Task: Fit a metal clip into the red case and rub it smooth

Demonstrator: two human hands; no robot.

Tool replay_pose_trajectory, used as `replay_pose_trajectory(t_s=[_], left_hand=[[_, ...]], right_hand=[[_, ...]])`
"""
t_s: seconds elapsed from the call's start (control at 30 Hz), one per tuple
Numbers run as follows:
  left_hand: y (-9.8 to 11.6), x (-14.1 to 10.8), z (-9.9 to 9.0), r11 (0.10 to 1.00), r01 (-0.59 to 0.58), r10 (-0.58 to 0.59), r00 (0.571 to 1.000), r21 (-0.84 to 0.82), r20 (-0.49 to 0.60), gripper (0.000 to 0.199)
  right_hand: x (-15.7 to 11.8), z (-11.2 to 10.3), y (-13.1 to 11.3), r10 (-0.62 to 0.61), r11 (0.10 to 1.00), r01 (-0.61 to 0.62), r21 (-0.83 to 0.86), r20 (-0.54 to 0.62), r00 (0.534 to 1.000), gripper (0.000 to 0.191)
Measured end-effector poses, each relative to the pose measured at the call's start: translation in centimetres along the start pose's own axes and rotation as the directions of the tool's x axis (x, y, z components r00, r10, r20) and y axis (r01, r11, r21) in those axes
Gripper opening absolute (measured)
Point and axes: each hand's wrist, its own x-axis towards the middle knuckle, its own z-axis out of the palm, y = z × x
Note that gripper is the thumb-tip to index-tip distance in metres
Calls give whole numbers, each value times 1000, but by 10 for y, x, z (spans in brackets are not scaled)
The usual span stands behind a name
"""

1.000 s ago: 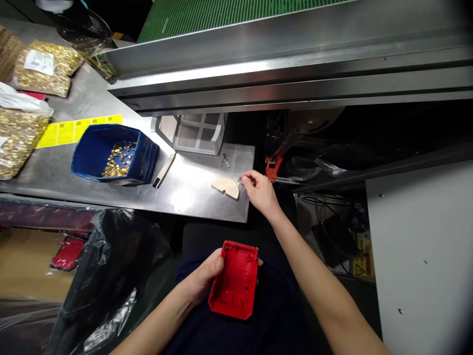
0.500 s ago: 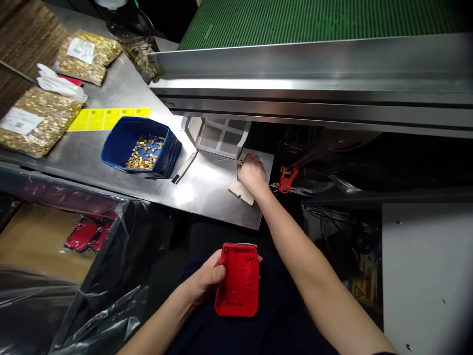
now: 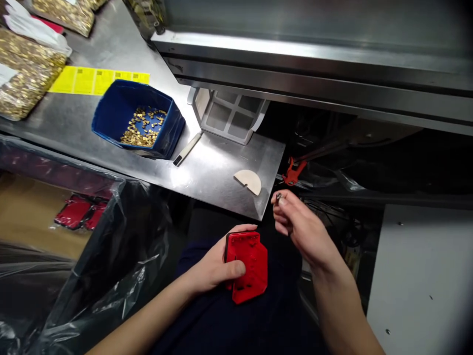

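A red plastic housing [image 3: 254, 268], hollow side up and tilted, rests in my left hand [image 3: 218, 268], whose thumb lies over its inside. My right hand [image 3: 299, 224] is off the table's corner, to the right of the housing and apart from it. Thumb and forefinger pinch a small dark metal piece [image 3: 279, 196], too small to name. On the metal table near that hand lies a pale half-round piece [image 3: 248, 181] with a notch in its straight edge. Further left are a light-handled knife-like tool [image 3: 187, 149] and a blue bin [image 3: 138, 118] with small brass pieces inside.
A grey tray with square openings [image 3: 232, 116] stands under the metal rail [image 3: 295, 64]. Yellow labels [image 3: 84, 80] and a bag of brass pieces [image 3: 29, 69] lie at left. An orange clamp [image 3: 294, 171] is beyond the table corner. A plastic-lined box [image 3: 33, 212] holds wrapped red parts [image 3: 76, 212].
My right hand has come back from beside the tray, off the table, with the small metal piece pinched. The red housing has turned and tilted in my left hand. The view has shifted.
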Motion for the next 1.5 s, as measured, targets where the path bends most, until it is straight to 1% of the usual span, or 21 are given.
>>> replay_pose_trajectory(t_s=[0.07,0.13,0.2,0.23,0.3,0.37,0.47,0.57,0.63,0.73,0.9,1.03,1.1,1.17,1.23,1.27,1.3,1.33,1.37,1.43,1.5], left_hand=[[-1,5,1,1000,-1,1,1000,9,4,89],[-3,8,3,1000,-4,4,1000,13,11,88],[-3,10,4,1000,-8,8,1000,20,14,87],[-4,10,5,1000,-11,11,1000,27,10,88],[-4,11,7,999,-16,16,1000,47,1,87],[-4,11,10,997,-16,17,1000,73,-9,87],[-5,12,16,996,-31,33,999,89,-11,89],[-7,13,21,995,-41,43,999,90,-17,92],[-7,14,25,994,-33,37,999,103,-35,94],[-8,15,30,992,-18,25,998,126,-54,93],[-8,17,32,988,6,3,998,157,-57,92],[-8,17,30,961,6,12,998,275,-64,91],[-9,17,29,948,7,14,998,319,-61,92],[-10,18,28,947,5,12,999,322,-51,93],[-12,19,27,959,7,2,999,283,-33,92],[-13,19,27,965,10,-4,1000,261,-25,90],[-13,20,27,969,12,-8,1000,246,-20,89],[-14,20,26,970,13,-9,1000,241,-17,87],[-14,21,26,969,9,-5,1000,248,-16,86],[-16,22,25,959,-4,11,1000,284,-23,86],[-17,22,24,950,-10,21,999,313,-31,85]], right_hand=[[-23,4,9,52,994,-52,-98,-3,999,20],[-38,10,13,33,961,-39,-273,-26,999,18],[-49,16,11,-44,896,33,-442,-16,999,17],[-54,18,8,-85,862,80,-500,12,996,17],[-60,21,5,-138,815,161,-557,82,987,20],[-64,21,4,-161,794,201,-573,120,980,24],[-65,18,10,-168,782,185,-595,85,982,29],[-66,16,20,-188,783,171,-598,34,982,23],[-67,16,27,-218,771,198,-605,42,975,18],[-68,18,35,-268,754,235,-613,39,963,19],[-70,20,41,-309,764,250,-595,2,951,18],[-69,18,41,-334,740,282,-610,30,942,15],[-68,13,40,-321,742,299,-600,74,944,13],[-67,5,38,-291,770,307,-559,120,949,10],[-66,-2,37,-304,790,309,-529,99,947,7],[-65,-6,37,-338,781,326,-533,77,938,8],[-64,-8,37,-387,755,357,-551,66,920,11],[-63,-10,37,-438,715,400,-573,78,895,14],[-62,-11,38,-477,669,449,-592,122,870,17],[-60,-11,40,-507,576,527,-624,233,830,22],[-58,-10,43,-497,511,554,-657,300,814,23]])
